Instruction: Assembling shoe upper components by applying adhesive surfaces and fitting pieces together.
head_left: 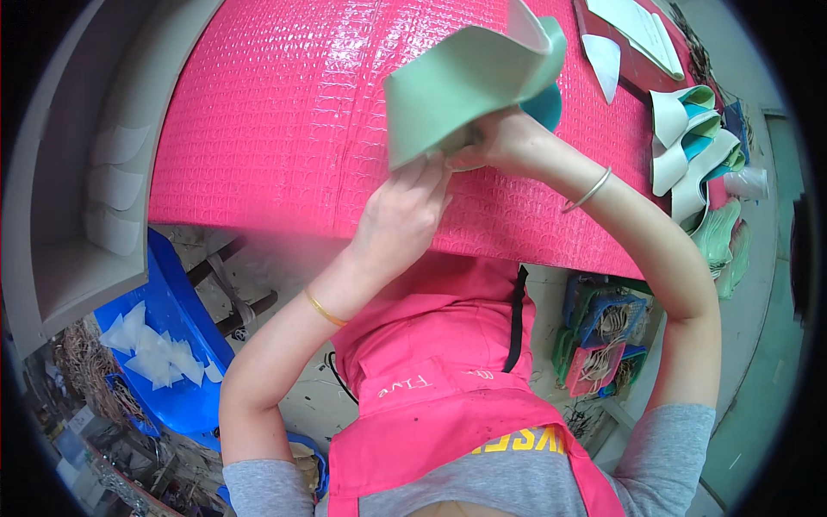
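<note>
A pale green, flexible sheet piece (461, 82), with white and teal faces showing at its curled far end, is held up over the pink-covered table (258, 129). My left hand (403, 207) has its fingers closed on the lower edge of the piece. Close beside it, my right hand (515, 142) grips the same edge, partly tucked under the curl. The fingertips of both hands nearly meet, and the sheet's fold hides some of the right fingers.
Curled green and white pieces (689, 142) lie along the table's right edge. A pointed white piece (603, 65) and white papers (642, 34) lie at the far right. On the left stands a grey shelf (86, 284), above a blue plastic container (185, 409) with translucent scraps. Small baskets (594, 366) stand below right.
</note>
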### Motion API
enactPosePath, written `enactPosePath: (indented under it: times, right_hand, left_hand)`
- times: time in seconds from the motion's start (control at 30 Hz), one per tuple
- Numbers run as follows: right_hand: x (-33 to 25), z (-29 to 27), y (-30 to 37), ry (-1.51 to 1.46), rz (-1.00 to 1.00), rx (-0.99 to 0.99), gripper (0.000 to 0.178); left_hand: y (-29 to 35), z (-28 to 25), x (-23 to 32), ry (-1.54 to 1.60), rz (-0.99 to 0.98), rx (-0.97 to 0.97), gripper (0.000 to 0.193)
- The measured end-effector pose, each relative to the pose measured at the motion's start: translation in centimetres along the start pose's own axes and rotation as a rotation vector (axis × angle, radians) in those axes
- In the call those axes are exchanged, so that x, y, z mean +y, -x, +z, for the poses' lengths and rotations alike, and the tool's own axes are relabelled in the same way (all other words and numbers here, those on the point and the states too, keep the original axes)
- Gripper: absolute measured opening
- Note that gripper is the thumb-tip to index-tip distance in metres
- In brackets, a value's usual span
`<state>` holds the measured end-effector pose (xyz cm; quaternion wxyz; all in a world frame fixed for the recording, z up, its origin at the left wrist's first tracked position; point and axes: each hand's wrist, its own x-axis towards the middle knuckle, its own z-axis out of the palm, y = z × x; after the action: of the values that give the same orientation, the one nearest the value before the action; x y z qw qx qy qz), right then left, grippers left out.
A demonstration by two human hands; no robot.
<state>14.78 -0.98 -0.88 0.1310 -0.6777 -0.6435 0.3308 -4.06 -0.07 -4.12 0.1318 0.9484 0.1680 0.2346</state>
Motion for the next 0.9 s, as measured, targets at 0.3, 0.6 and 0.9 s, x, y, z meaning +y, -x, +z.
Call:
enactPosePath:
  times: [0.3,0.6,0.9]
  right_hand:
    - [-2.1,-1.8,-0.1,0.205,0.047,-0.167,0.035]
    - [-0.4,-3.3,0.4,0.350,-0.102,-0.204,0.029]
    - [-0.3,-3.1,1.3,0.504,-0.387,-0.004,0.023]
  left_hand:
    - [0.0,-0.5,-0.6,0.085,0.012,0.017,0.037]
    - [0.3,0.2,-0.1,0.093,-0.038,0.018,0.040]
    - [0.0,1.4,0.8,0.064,-0.087,0.082,0.043]
